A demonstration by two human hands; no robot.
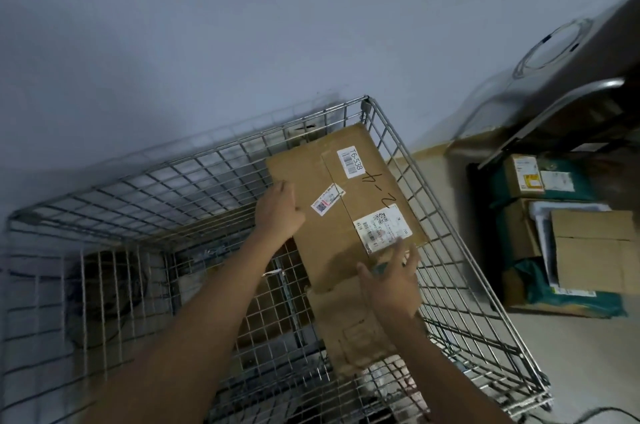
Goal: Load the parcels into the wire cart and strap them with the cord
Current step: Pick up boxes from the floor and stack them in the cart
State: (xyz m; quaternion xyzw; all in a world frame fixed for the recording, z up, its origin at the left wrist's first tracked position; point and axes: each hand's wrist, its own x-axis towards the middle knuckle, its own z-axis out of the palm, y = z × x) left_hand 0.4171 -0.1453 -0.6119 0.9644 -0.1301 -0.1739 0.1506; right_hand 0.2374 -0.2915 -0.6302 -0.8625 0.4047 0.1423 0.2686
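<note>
A large brown cardboard parcel [349,195] with white labels lies inside the wire cart [180,177], against its right wall. My left hand [278,212] holds the parcel's left edge, fingers curled over it. My right hand [391,281] hovers at the parcel's near corner with fingers spread and straight, holding nothing. A smaller brown box [349,326] sits below the big parcel, nearer to me. No cord is visible.
More parcels [568,243], brown boxes and green mailer bags, are stacked on the floor right of the cart. A grey appliance with a round lid [550,53] stands behind them. A wall [242,25] rises just beyond the cart.
</note>
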